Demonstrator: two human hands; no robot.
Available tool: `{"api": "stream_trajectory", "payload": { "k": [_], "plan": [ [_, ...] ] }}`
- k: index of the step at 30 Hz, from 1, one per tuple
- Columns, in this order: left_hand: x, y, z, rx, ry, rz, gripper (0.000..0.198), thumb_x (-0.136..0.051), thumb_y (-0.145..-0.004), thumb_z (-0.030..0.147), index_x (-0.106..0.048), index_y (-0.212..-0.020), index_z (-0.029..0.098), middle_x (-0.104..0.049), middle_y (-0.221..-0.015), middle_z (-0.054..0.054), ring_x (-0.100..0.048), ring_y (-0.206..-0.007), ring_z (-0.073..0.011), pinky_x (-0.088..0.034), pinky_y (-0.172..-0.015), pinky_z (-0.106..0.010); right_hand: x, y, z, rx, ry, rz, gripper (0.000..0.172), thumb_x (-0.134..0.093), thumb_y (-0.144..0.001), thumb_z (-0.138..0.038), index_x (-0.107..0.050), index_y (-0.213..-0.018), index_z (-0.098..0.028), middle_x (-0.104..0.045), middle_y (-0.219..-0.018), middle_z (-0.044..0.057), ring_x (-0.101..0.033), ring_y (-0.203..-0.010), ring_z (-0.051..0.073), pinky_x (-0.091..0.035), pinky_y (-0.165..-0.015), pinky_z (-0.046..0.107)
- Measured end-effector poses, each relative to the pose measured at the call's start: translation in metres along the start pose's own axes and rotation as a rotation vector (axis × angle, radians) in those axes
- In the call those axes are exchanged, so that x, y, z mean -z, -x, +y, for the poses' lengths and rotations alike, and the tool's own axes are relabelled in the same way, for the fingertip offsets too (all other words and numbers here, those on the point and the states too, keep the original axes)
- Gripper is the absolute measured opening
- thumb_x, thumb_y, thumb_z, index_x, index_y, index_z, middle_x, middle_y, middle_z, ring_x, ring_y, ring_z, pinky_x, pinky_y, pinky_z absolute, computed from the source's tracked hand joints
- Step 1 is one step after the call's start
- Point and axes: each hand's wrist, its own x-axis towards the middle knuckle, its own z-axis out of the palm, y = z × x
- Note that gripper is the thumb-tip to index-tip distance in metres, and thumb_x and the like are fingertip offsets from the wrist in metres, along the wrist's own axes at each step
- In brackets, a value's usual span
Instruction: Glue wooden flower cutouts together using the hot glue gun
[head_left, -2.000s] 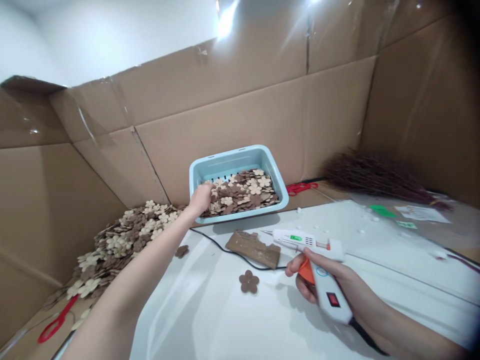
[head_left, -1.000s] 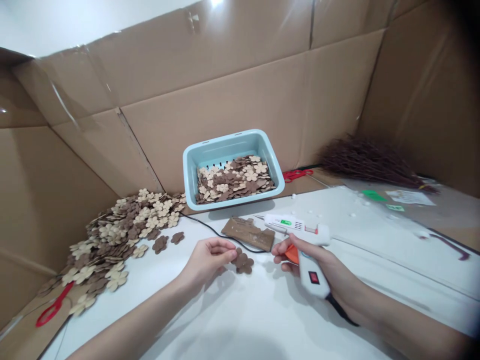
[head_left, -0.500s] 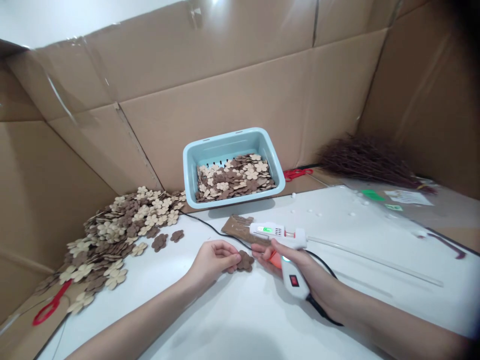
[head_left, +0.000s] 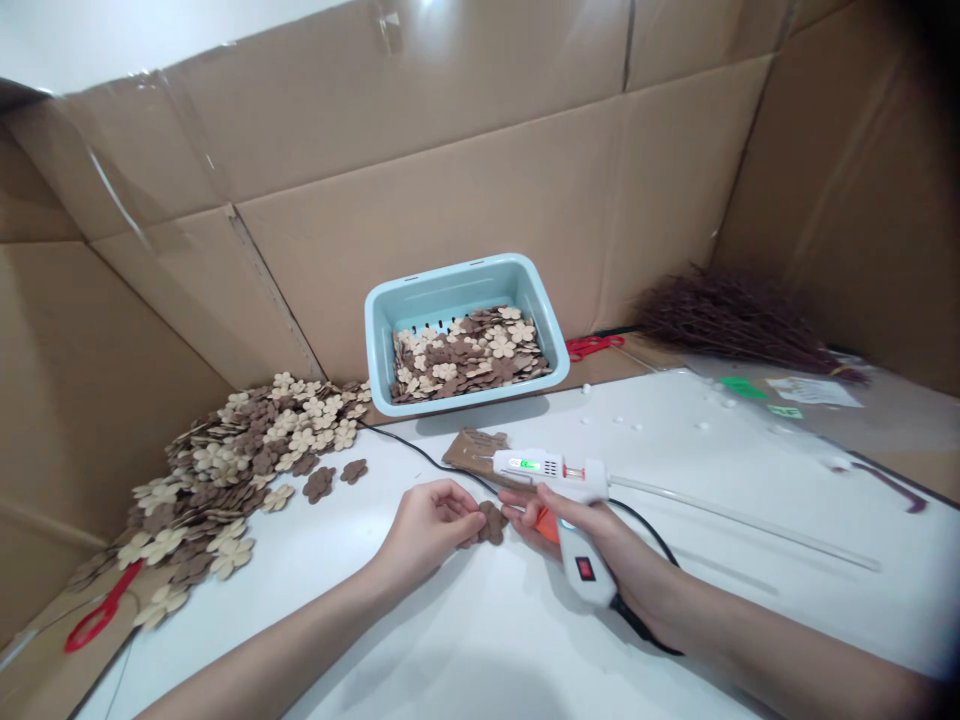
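My left hand (head_left: pixel 442 515) pinches a brown flower cutout (head_left: pixel 492 522) between thumb and fingers, just above the white table. Wrapped around the handle of a white and orange hot glue gun (head_left: pixel 583 560) is my right hand (head_left: pixel 574 520); its fingertips come up against the flower's right edge. The gun's nozzle points left, over a folded brown cardboard piece (head_left: pixel 472 450). A long clear glue stick (head_left: pixel 750 520) sticks out of its back. Two loose brown flowers (head_left: pixel 319 485) lie to the left of my left hand.
A heap of beige and brown flowers (head_left: pixel 232 460) spreads at left, beside red-handled scissors (head_left: pixel 105 610). Behind stands a light blue basket (head_left: pixel 376 370) of flowers. Dark twigs (head_left: pixel 735 320) lie at right; a black cord (head_left: pixel 409 442) crosses the table. Cardboard walls (head_left: pixel 450 190) enclose it.
The glue gun and my right hand have shifted very slightly left. My left hand keeps its pinch on the flower, with the right fingertips still close against it.
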Motion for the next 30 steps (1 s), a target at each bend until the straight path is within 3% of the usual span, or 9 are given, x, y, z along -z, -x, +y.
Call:
{"api": "stream_trajectory", "payload": {
  "k": [14, 20, 24, 26, 30],
  "plan": [
    [-0.001, -0.001, 0.003, -0.045, -0.168, -0.006, 0.016, -0.063, -0.075, 0.030, -0.062, -0.073, 0.014, -0.065, -0.058, -0.003, -0.058, -0.049, -0.0121, -0.042, -0.046, -0.019, -0.001, -0.001, 0.000, 0.006, -0.003, 0.002, 0.035, -0.060, -0.084, -0.045, -0.067, -0.065, -0.016, -0.069, -0.109, 0.010, -0.052, -0.120, 0.027, -0.027, -0.111, 0.042],
    [-0.001, 0.000, 0.016, -0.068, -0.347, -0.038, 0.025, -0.058, -0.079, 0.038, -0.061, -0.090, 0.016, -0.066, -0.072, -0.004, -0.055, -0.042, -0.0108, -0.037, -0.039, -0.020, 0.000, -0.002, 0.002, -0.006, -0.066, 0.027, 0.034, -0.063, -0.081, -0.046, -0.067, -0.064, -0.016, -0.070, -0.107, 0.009, -0.054, -0.119, 0.028, -0.027, -0.112, 0.042],
    [-0.001, 0.003, 0.026, -0.112, -0.503, -0.048, 0.012, -0.065, -0.071, 0.028, -0.061, -0.076, 0.017, -0.068, -0.078, -0.004, -0.054, -0.053, -0.0118, -0.037, -0.049, -0.021, 0.002, -0.001, -0.006, 0.001, -0.128, 0.066, 0.032, -0.066, -0.079, -0.042, -0.066, -0.060, -0.016, -0.072, -0.103, 0.010, -0.053, -0.121, 0.027, -0.030, -0.112, 0.039],
    [-0.003, 0.005, 0.026, -0.091, -0.464, -0.083, 0.012, -0.066, -0.069, 0.024, -0.058, -0.077, 0.018, -0.068, -0.074, -0.002, -0.054, -0.057, -0.0122, -0.035, -0.050, -0.020, 0.002, 0.002, -0.012, -0.022, -0.135, 0.083, 0.033, -0.065, -0.080, -0.043, -0.067, -0.061, -0.016, -0.072, -0.104, 0.010, -0.053, -0.122, 0.027, -0.031, -0.112, 0.037],
    [-0.007, 0.009, 0.020, 0.019, -0.223, -0.159, 0.021, -0.067, -0.069, 0.023, -0.055, -0.085, 0.018, -0.069, -0.065, 0.000, -0.049, -0.047, -0.0094, -0.030, -0.044, -0.018, 0.003, 0.007, -0.020, -0.033, -0.133, 0.108, 0.033, -0.063, -0.080, -0.042, -0.067, -0.059, -0.018, -0.073, -0.104, 0.009, -0.052, -0.123, 0.027, -0.035, -0.110, 0.034]
  ]
}}
